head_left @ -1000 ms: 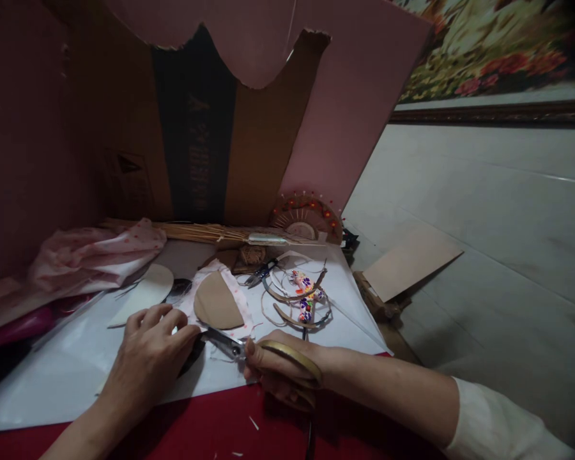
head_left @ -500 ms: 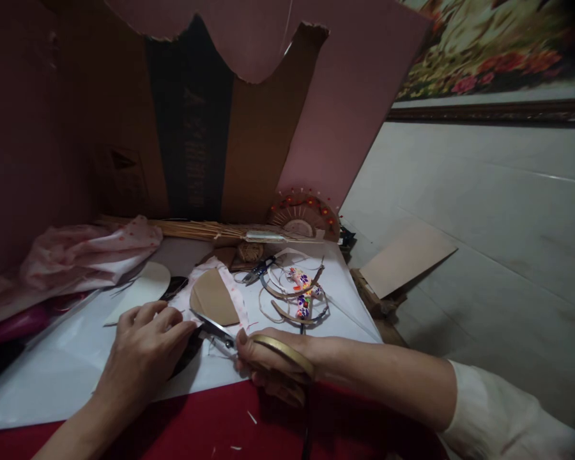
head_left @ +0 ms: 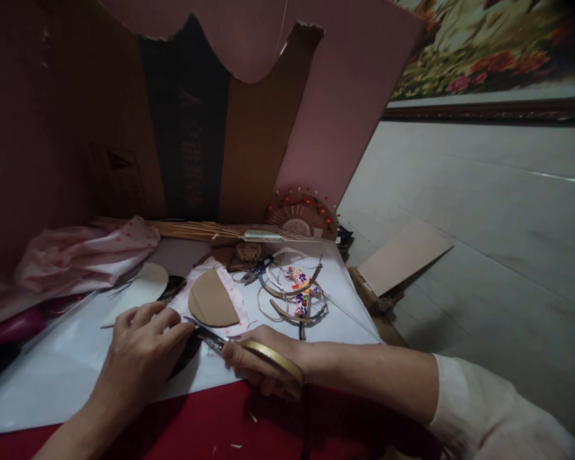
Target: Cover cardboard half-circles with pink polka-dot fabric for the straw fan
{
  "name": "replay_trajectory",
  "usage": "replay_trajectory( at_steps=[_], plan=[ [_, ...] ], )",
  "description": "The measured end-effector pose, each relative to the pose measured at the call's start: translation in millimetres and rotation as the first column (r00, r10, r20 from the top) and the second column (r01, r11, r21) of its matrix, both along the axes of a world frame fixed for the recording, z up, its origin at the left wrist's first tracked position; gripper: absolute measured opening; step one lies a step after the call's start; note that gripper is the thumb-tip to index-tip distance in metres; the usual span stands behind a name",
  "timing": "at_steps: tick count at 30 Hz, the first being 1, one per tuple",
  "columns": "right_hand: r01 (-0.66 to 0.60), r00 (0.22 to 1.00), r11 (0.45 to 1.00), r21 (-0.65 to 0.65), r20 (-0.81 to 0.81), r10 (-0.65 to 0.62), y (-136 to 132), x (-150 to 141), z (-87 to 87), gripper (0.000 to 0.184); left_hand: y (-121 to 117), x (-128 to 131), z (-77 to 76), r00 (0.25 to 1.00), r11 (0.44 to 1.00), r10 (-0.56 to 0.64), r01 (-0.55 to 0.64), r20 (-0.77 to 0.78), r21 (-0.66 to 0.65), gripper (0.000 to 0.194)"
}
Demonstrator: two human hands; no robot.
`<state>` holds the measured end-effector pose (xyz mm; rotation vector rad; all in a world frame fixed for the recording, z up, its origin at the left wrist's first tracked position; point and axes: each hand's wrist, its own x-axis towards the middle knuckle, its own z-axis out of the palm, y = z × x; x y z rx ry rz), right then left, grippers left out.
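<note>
My right hand [head_left: 259, 358] grips a pair of scissors [head_left: 274, 356] with gold handles, its blades pointing left to the fingertips of my left hand [head_left: 141, 342]. The thumb and fingers of my left hand are pinched together; what they hold is hidden, though something dark shows beneath the palm. Just beyond the blades a half-round cardboard piece [head_left: 213, 299] lies on pale pink dotted fabric [head_left: 239, 306]. Left of it, partly behind my left hand, is a white rounded piece [head_left: 144, 284].
White paper [head_left: 52, 383] covers a red surface [head_left: 196, 428]. Wire cutters [head_left: 259, 269], curved bands [head_left: 297, 317] and a flower-patterned piece [head_left: 303, 300] lie at right. Behind are a bundle of thin sticks [head_left: 196, 229], crumpled fabric [head_left: 86, 255] and a large cardboard panel [head_left: 253, 140].
The scissors' blades were spread apart and are now nearly closed. My right hand has shifted a little left towards my left hand, which stays almost in place.
</note>
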<state>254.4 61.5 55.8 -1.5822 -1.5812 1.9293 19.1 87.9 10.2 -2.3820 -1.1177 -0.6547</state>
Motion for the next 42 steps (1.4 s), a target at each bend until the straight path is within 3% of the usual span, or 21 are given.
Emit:
replay_trajectory(
  at_steps=[4,17,26,34,38,42],
  plan=[
    [-0.034,0.998,0.998,-0.057,0.048,0.037,-2.0,-0.8,-1.0,0.043,-1.4,0.8,1.1,1.000,1.000,0.002,-0.002,0.011,-0.008,0.020],
    [-0.071,0.994,0.983,-0.171,-0.090,0.056,11.1,-4.4,9.6,0.055,3.7,-7.2,0.5,0.999,0.997,-0.037,0.037,0.002,0.067,0.020],
    [-0.016,0.998,0.998,-0.058,-0.060,0.012,3.8,-5.5,6.2,0.051,-0.7,-0.9,7.5,0.999,0.997,-0.053,0.052,0.011,0.053,0.018],
    [-0.031,0.999,0.995,-0.092,-0.042,0.028,9.0,-10.6,2.8,0.057,1.9,-5.1,6.0,0.999,0.999,-0.030,0.029,0.042,0.041,0.019],
    [-0.051,0.994,0.987,-0.155,-0.106,0.035,13.2,-11.2,3.7,0.053,3.6,-6.7,5.1,0.997,0.995,-0.063,0.058,0.052,0.085,0.017],
    [-0.020,0.998,0.990,-0.138,-0.069,0.011,10.3,-12.8,9.3,0.057,5.3,-7.7,3.7,0.994,0.991,-0.091,0.084,0.063,0.109,0.017]
  ],
)
